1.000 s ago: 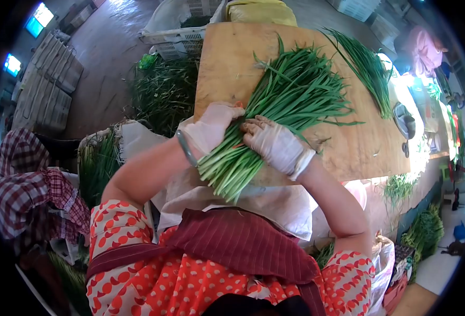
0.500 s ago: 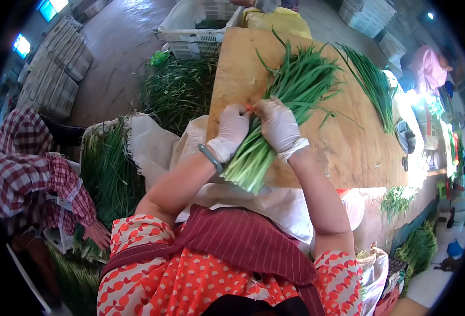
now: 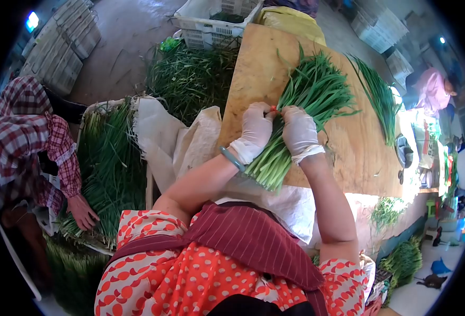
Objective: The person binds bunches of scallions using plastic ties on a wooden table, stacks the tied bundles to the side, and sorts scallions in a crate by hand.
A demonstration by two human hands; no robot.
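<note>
A bunch of garlic chives [image 3: 316, 87] lies on the wooden board [image 3: 245, 73], leaves pointing away and pale stem ends toward me. Around its middle sits a thin red tie [image 3: 274, 109]. My left hand [image 3: 254, 126], in a thin white glove, pinches the tie at the bunch's left side. My right hand [image 3: 300, 129], gloved the same way, is closed over the stems with its fingertips at the tie. Its exact hold is partly hidden. Another, looser lot of chives [image 3: 377, 100] rests along the board's right edge.
At left, a person in a checked hood [image 3: 27, 95] reaches into a crate of chives [image 3: 114, 158]. Loose leaves [image 3: 190, 79] are heaped beyond the white sacking [image 3: 158, 126]. White crates [image 3: 216, 32] stand behind. Another person in pink [image 3: 431, 89] is at far right.
Both hands stay at the red tie, now drawn slightly farther apart. My view has shifted a little. The hooded person's hand has moved over the crate's chives.
</note>
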